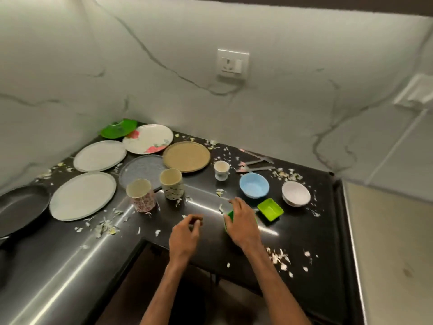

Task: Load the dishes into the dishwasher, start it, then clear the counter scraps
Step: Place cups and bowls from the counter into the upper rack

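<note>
Green bowl: your right hand [241, 219] lies over a small green plastic bowl [229, 218] near the front edge of the black glossy desk [304, 231], fingers curled round its rim.
Left hand: your left hand [185, 233] hovers just beside it, fingers loosely curled, holding nothing.
Neighbours: a green square plastic dish [270, 209] sits just right of the bowl; a light blue bowl [254, 185] behind.
Scraps: pale peel scraps [278, 256] litter the desk.

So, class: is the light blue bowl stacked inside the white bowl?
No, the light blue bowl sits by itself on the black counter, apart from the white bowl to its right.
</note>
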Tool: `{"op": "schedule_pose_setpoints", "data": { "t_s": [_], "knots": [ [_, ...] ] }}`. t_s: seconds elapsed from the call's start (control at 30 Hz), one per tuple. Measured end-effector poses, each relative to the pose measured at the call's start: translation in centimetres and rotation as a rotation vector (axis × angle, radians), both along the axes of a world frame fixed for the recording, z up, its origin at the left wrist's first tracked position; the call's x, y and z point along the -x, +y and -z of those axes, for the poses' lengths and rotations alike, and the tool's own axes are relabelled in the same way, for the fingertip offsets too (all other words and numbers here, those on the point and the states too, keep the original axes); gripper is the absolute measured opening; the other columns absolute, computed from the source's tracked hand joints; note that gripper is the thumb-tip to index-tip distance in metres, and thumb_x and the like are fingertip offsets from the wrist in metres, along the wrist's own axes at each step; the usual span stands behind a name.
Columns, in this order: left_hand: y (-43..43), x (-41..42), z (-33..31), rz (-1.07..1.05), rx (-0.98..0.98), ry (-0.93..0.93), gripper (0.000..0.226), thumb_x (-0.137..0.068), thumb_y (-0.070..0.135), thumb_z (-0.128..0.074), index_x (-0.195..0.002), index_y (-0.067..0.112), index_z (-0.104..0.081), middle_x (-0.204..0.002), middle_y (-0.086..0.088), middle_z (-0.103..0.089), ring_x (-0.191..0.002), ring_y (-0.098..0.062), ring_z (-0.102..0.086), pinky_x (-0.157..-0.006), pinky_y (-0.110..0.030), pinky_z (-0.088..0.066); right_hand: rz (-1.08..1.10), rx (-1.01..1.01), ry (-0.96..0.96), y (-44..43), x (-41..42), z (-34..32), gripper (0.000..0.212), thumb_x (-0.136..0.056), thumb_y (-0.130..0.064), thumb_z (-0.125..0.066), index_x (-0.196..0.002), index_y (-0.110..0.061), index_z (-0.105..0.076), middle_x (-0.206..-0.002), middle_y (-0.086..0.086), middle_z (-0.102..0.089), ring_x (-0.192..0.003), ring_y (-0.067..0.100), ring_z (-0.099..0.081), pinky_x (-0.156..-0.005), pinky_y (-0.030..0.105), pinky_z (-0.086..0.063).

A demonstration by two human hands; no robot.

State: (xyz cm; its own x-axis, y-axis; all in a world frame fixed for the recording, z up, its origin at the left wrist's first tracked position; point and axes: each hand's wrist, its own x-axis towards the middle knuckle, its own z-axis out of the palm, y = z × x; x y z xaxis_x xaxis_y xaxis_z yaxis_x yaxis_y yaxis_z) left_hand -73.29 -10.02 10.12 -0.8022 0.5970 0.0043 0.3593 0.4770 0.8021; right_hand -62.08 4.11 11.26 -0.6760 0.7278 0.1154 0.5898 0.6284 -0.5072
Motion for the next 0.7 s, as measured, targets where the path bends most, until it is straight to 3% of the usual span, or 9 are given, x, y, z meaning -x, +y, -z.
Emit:
{"op": "schedule_pose_setpoints", "data": {
  "t_s": [0.1,0.23,0.43,0.53,0.7],
  "knots": [
    [-1.1,2.2,0.6,-0.026,-0.002,-0.048,0.015,-0.094,0.024,-0.063,-0.095,0.037,-0.070,-0.085,0.021,-0.071,-0.079,0.003,-0.066,-0.072,-0.027,-0.057,-0.062,0.044,-0.138,2.8,4.8,-0.2,0.066,-0.093,-0.033,-0.062,-0.150,-0.012,-0.034,-0.159,0.013,-0.027,-0.145,0.029,-0.028,-0.120,0.039,-0.025],
    [-0.9,4.2,0.6,-0.065,-0.005,-0.068,0.013,-0.093,0.024,-0.063,-0.095,0.034,-0.071,-0.082,0.022,-0.071,-0.076,0.004,-0.066,-0.071,-0.025,-0.056,-0.105,-0.023,-0.306,8.1,10.1,-0.7,0.075,-0.093,-0.039,-0.061,-0.151,-0.007,-0.027,-0.159,0.018,-0.021,-0.142,0.035,-0.027,-0.117,0.045,-0.029],
    [1.0,6.3,0.3,-0.099,0.039,-0.099,0.012,-0.094,0.027,-0.062,-0.094,0.035,-0.070,-0.081,0.024,-0.070,-0.075,0.007,-0.065,-0.073,-0.024,-0.056,-0.080,0.078,-0.394,15.0,16.1,-0.5,0.089,-0.091,-0.042,-0.064,-0.157,-0.015,-0.010,-0.163,0.018,-0.006,-0.146,0.041,-0.018,-0.118,0.055,-0.025],
    [1.8,6.8,0.3,-0.101,0.058,-0.119,0.012,-0.095,0.027,-0.061,-0.094,0.036,-0.070,-0.083,0.025,-0.071,-0.078,0.008,-0.065,-0.076,-0.027,-0.057,-0.115,0.104,-0.454,16.8,17.5,0.6,0.089,-0.091,-0.044,-0.064,-0.157,-0.018,-0.011,-0.161,0.019,-0.014,-0.142,0.042,-0.028,-0.115,0.054,-0.031],
    [3.2,7.0,0.7,-0.122,0.046,-0.172,0.014,-0.095,0.025,-0.060,-0.096,0.036,-0.069,-0.084,0.025,-0.071,-0.077,0.006,-0.065,-0.077,-0.027,-0.056,-0.178,0.050,-0.443,15.4,17.5,1.7,0.064,-0.091,-0.034,-0.064,-0.146,-0.020,-0.034,-0.143,0.017,-0.038,-0.126,0.041,-0.045,-0.102,0.049,-0.044]
  ]
}}
